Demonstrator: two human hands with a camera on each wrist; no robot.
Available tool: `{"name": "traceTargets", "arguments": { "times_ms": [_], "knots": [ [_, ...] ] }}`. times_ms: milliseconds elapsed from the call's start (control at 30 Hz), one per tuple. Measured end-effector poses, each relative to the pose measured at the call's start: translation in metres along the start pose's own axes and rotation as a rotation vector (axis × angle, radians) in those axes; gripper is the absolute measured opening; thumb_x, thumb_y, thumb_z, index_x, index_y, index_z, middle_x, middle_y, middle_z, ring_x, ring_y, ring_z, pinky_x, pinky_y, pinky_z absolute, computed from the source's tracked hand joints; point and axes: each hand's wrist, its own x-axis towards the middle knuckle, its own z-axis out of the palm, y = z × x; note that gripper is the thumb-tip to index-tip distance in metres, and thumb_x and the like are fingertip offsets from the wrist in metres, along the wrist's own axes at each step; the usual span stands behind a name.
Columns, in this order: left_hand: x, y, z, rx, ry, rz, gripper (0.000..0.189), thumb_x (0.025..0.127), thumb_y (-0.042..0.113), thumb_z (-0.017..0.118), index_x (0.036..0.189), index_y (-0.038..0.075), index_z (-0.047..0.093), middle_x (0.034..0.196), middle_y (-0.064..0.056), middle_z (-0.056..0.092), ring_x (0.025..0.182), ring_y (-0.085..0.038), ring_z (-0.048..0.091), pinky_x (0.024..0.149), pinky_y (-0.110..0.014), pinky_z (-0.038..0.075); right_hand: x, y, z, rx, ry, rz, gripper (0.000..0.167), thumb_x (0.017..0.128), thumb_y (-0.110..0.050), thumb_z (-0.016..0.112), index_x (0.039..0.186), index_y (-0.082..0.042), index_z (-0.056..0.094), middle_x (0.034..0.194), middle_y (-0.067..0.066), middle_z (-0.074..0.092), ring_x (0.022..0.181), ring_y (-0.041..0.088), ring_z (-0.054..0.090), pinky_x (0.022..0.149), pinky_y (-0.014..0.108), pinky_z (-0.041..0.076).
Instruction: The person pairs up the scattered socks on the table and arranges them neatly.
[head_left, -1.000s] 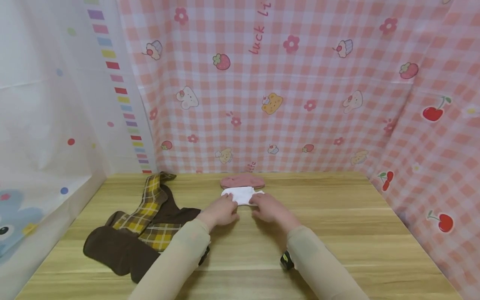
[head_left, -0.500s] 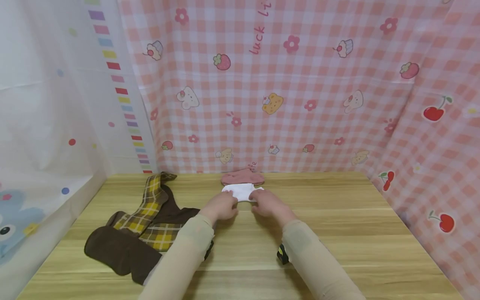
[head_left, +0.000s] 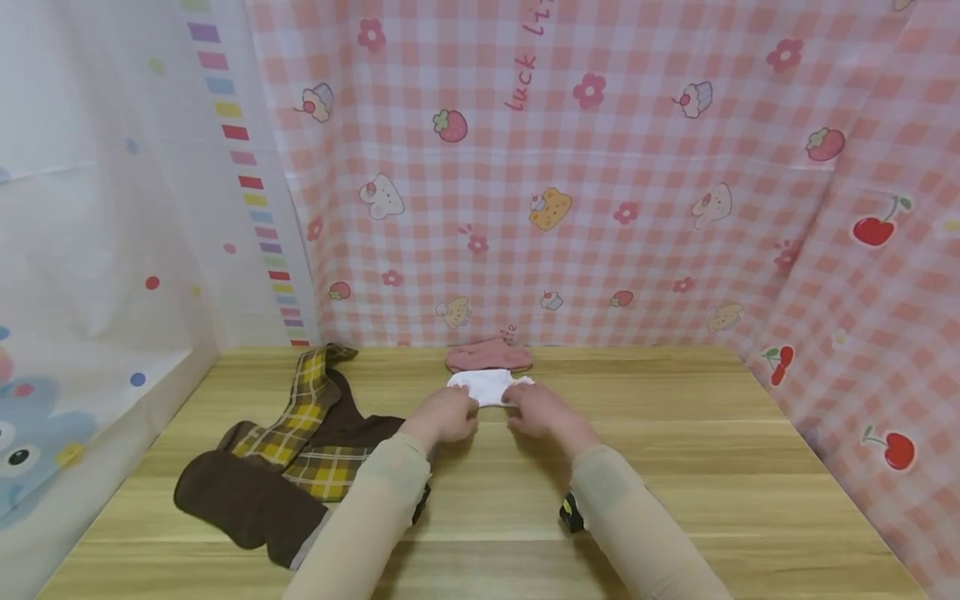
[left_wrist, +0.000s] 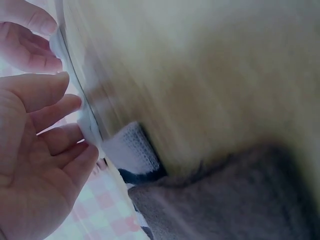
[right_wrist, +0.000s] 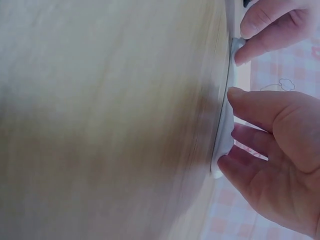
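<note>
A small white folded cloth item, sock-like in shape [head_left: 483, 387], lies flat near the back of the wooden table. My left hand [head_left: 447, 414] rests its fingertips on the item's left end, and my right hand [head_left: 542, 410] touches its right end. Both wrist views show loosely bent fingers against the white edge, the thumbs not closed round it. Right behind it, close to the curtain, is a dusty-pink sock-like item [head_left: 487, 356], its lower edge partly covered by the white one.
On the left lies a spread dark brown garment [head_left: 225, 496] with yellow plaid parts [head_left: 330, 475]. A grey knit cuff [left_wrist: 132, 147] shows beside brown cloth in the left wrist view. Pink checked curtain [head_left: 637, 250] walls the back and right; a white curtain [head_left: 90, 208] hangs left.
Both hands slid the white item slightly toward the back, and the pink item behind it bunched up higher. In the last half second the hands barely moved; the head view shifted a little.
</note>
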Motion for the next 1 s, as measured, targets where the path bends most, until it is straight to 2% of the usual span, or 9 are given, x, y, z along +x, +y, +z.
{"name": "traceTargets", "arguments": {
  "times_ms": [133,233,433,567,800,933,1000],
  "knots": [
    [0.000,0.000,0.001,-0.005,-0.002,-0.005,0.019,0.093,0.020,0.066,0.078,0.010,0.061,0.120,-0.023,0.063,0.119,-0.038,0.057,0.105,-0.045,0.042,-0.002,0.000,0.001,0.013,-0.005,-0.005,0.037,0.085,-0.010,0.076,0.119,-0.001,0.063,0.118,0.017,0.065,0.113,0.036,0.059,0.103,0.047,0.042],
    [-0.001,0.001,0.003,-0.004,0.004,-0.002,0.018,0.093,0.020,0.066,0.079,0.010,0.062,0.120,-0.023,0.063,0.118,-0.038,0.057,0.104,-0.045,0.043,-0.003,0.001,0.002,0.014,-0.007,-0.008,0.038,0.086,-0.011,0.076,0.120,-0.001,0.062,0.120,0.018,0.064,0.115,0.036,0.058,0.104,0.047,0.042],
    [-0.002,0.002,0.003,0.000,0.016,-0.001,0.016,0.092,0.019,0.067,0.081,0.008,0.061,0.112,-0.020,0.062,0.115,-0.038,0.057,0.102,-0.045,0.043,-0.004,0.004,0.003,0.066,0.017,-0.039,0.039,0.085,-0.009,0.075,0.120,0.002,0.061,0.120,0.019,0.063,0.116,0.037,0.057,0.105,0.047,0.041],
    [-0.005,0.003,0.000,-0.010,0.027,0.007,0.022,0.091,0.019,0.069,0.076,0.008,0.057,0.096,-0.012,0.058,0.104,-0.032,0.058,0.097,-0.043,0.045,-0.005,0.008,0.003,0.126,0.023,-0.050,0.039,0.086,-0.007,0.073,0.122,0.003,0.061,0.124,0.020,0.062,0.120,0.037,0.055,0.107,0.048,0.038],
    [-0.005,0.000,0.002,-0.024,0.018,0.012,0.026,0.093,0.023,0.069,0.075,0.010,0.054,0.097,-0.011,0.057,0.116,-0.033,0.055,0.100,-0.042,0.043,-0.008,0.012,0.002,0.180,0.028,-0.052,0.037,0.090,-0.008,0.068,0.124,0.004,0.061,0.130,0.022,0.059,0.127,0.039,0.050,0.111,0.049,0.034],
    [-0.006,0.001,0.000,-0.044,0.026,0.013,0.026,0.092,0.023,0.069,0.075,0.011,0.054,0.086,-0.006,0.048,0.091,-0.026,0.054,0.085,-0.040,0.045,-0.009,0.011,-0.003,0.189,0.064,-0.060,0.031,0.092,-0.008,0.066,0.119,0.005,0.064,0.124,0.022,0.062,0.121,0.038,0.055,0.107,0.049,0.038],
    [-0.006,0.001,-0.001,-0.051,0.036,0.013,0.025,0.091,0.023,0.070,0.075,0.011,0.055,0.085,-0.005,0.047,0.085,-0.023,0.050,0.080,-0.040,0.045,-0.009,0.011,-0.004,0.194,0.080,-0.049,0.028,0.093,-0.009,0.065,0.118,0.004,0.065,0.120,0.020,0.064,0.118,0.038,0.057,0.105,0.049,0.040]
  ]
}}
